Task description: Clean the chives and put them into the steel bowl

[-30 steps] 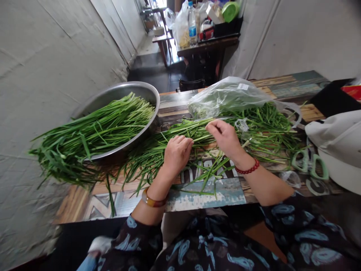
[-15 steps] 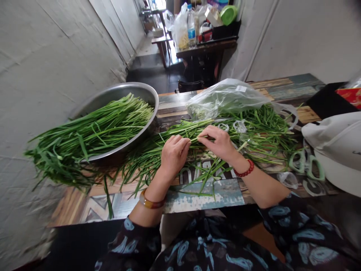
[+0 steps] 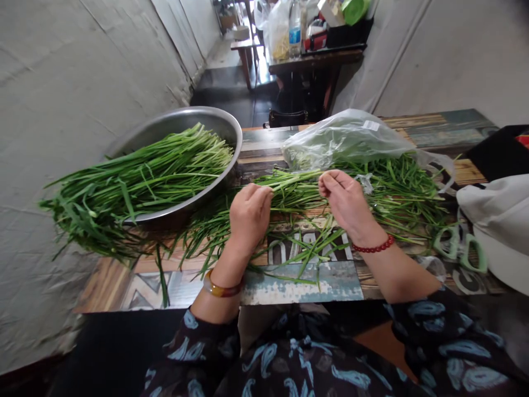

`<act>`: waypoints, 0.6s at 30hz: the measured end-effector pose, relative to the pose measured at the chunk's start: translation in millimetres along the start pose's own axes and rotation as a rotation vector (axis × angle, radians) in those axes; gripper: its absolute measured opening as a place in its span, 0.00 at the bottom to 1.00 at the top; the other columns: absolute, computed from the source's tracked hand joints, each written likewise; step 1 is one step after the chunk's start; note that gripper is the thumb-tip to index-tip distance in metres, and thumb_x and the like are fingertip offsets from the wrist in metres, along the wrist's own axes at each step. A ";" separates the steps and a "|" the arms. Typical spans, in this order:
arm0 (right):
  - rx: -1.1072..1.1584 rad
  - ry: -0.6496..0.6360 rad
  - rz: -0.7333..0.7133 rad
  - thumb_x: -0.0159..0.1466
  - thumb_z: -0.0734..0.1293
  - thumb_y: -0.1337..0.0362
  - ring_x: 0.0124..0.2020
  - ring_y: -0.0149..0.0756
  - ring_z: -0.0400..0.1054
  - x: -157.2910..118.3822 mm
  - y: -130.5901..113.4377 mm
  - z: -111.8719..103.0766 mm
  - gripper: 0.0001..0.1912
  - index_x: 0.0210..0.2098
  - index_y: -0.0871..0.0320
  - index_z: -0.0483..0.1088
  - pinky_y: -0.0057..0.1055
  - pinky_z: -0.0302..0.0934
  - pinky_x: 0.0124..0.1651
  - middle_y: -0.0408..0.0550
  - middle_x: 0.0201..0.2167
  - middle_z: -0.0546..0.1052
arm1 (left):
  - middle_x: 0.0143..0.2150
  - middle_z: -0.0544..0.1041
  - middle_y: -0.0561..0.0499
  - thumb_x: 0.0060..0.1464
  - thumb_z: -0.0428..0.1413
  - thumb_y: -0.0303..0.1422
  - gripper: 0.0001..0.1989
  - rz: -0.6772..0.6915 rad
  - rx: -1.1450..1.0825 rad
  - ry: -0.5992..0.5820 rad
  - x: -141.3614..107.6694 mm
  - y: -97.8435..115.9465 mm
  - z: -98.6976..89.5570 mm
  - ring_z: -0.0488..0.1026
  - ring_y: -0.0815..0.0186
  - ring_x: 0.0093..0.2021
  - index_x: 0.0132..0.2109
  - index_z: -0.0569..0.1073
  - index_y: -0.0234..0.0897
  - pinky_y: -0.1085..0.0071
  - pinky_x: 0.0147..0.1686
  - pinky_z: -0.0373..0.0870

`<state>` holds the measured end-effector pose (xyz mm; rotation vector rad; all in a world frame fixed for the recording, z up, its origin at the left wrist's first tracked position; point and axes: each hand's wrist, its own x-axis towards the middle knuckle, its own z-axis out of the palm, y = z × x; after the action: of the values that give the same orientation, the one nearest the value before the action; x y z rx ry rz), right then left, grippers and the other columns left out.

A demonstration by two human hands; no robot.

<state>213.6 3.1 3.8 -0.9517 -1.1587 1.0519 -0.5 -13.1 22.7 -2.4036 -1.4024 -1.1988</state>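
Note:
Long green garlic chives (image 3: 297,196) lie in a loose pile across the tabletop between and beyond my hands. My left hand (image 3: 250,215), with an amber bangle at the wrist, is closed on some chives at the pile's near left side. My right hand (image 3: 345,198), wearing a red bead bracelet, is pinched at the pale stem ends; its fingertips partly hide what they grip. Left of the pile, a steel basin (image 3: 235,138) holds a thick bundle of chives (image 3: 165,171), the leaves hanging over its rim. A clear plastic bag (image 3: 347,138) covers more chives behind the pile.
Green-handled scissors (image 3: 473,253) and a white cap (image 3: 500,231) lie at the right of the patterned table (image 3: 297,292). Loose cut leaves are scattered near the front edge. Farther back, another table (image 3: 318,62) carries a water bottle (image 3: 295,33) and bags.
My right hand has moved right and slightly away from my left hand, widening the gap between them. The camera view has shifted a little. The basin and bag stay in place.

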 end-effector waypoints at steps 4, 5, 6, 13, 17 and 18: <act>-0.371 -0.310 -0.176 0.69 0.64 0.58 0.40 0.36 0.74 -8.7 -4.4 2.4 0.11 0.39 0.54 0.76 0.35 0.69 0.46 0.46 0.37 0.80 | 0.34 0.72 0.49 0.68 0.46 0.34 0.11 -0.092 0.017 0.218 2.1 -8.0 -12.9 0.69 0.65 0.36 0.42 0.72 0.38 0.68 0.40 0.65; -0.486 -0.413 -0.242 0.69 0.63 0.60 0.44 0.38 0.74 -12.8 -4.5 5.8 0.11 0.43 0.54 0.76 0.38 0.69 0.50 0.49 0.41 0.80 | 0.35 0.72 0.49 0.68 0.46 0.34 0.10 -0.093 0.038 0.271 2.1 -9.2 -15.8 0.69 0.65 0.37 0.42 0.71 0.37 0.67 0.41 0.65; -0.598 -0.505 -0.309 0.69 0.63 0.62 0.47 0.41 0.73 -16.8 -4.2 9.2 0.12 0.47 0.55 0.76 0.41 0.68 0.53 0.51 0.46 0.79 | 0.36 0.72 0.48 0.68 0.46 0.34 0.10 -0.094 0.062 0.320 1.8 -10.1 -18.3 0.69 0.65 0.38 0.43 0.71 0.37 0.67 0.42 0.65; -0.730 -1.104 -0.441 0.69 0.65 0.58 0.47 0.40 0.72 -22.0 -12.8 11.4 0.14 0.48 0.57 0.77 0.40 0.66 0.53 0.53 0.48 0.79 | 0.33 0.72 0.49 0.68 0.46 0.36 0.12 -0.096 0.128 0.205 -1.1 -6.5 -14.8 0.70 0.66 0.35 0.44 0.72 0.36 0.69 0.38 0.64; -0.529 -1.147 -0.349 0.68 0.66 0.60 0.46 0.36 0.75 -14.9 -22.4 3.6 0.11 0.43 0.58 0.78 0.34 0.66 0.53 0.49 0.44 0.82 | 0.37 0.75 0.47 0.68 0.46 0.36 0.13 -0.138 0.157 -0.133 -2.1 1.1 -3.0 0.72 0.64 0.36 0.45 0.74 0.37 0.70 0.34 0.63; -0.513 -1.082 -0.321 0.68 0.66 0.61 0.45 0.35 0.76 -13.2 -23.7 1.5 0.10 0.42 0.57 0.78 0.33 0.67 0.51 0.48 0.42 0.82 | 0.38 0.75 0.47 0.68 0.46 0.35 0.13 -0.161 0.166 -0.200 -2.4 2.5 -0.6 0.72 0.64 0.36 0.45 0.74 0.38 0.70 0.34 0.63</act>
<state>214.4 -15.4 23.6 -0.4882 -2.4696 1.0205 0.5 -16.4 22.2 -2.3867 -1.7086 -0.8494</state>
